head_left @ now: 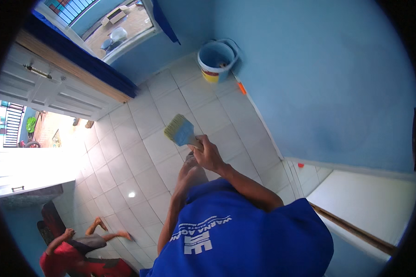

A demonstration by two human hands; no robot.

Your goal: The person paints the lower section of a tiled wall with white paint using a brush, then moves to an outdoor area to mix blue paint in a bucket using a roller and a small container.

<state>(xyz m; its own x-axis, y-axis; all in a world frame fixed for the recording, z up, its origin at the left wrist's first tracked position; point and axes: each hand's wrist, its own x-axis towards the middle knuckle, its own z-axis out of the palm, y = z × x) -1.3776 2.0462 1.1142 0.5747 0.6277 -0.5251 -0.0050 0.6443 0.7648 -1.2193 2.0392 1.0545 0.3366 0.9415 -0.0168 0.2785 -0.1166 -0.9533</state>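
My right hand (208,156) is closed around the handle of a wide paintbrush (182,131). Pale yellowish bristles point up and to the left, and light blue paint covers the brush's middle part. Just below and to the left, my left hand (192,165) is close against the right one. Its fingers are partly hidden, so I cannot make out whether it holds anything.
A paint bucket (213,64) stands in the corner by the light blue wall (319,78). An orange object (242,88) lies along the wall's foot. A white door (55,83) stands at the left. Another person in red (69,258) sits at the lower left.
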